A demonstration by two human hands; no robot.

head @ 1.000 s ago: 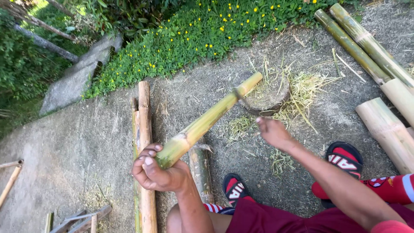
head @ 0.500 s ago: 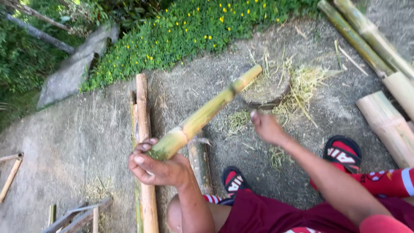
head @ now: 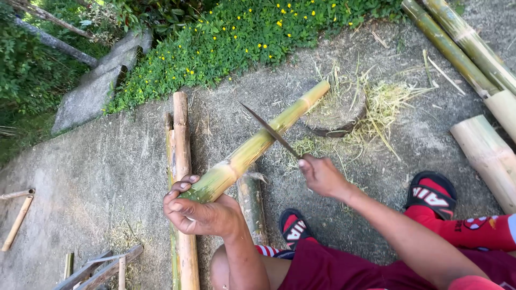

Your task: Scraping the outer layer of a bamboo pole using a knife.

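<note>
So a second ago the right hand (head: 322,174) was down by the chopping block (head: 336,115) with no blade showing; now it's come up, fist closed on a long knife (head: 269,130) laid across the green bamboo pole (head: 258,145) mid-length. Looks like a cut or shave is starting. The left hand (head: 201,212) stays wrapped around the pole's near end, the far tip resting on the block. The knife handle is buried in the fist, and I can't tell if the edge actually bites the bamboo.
</note>
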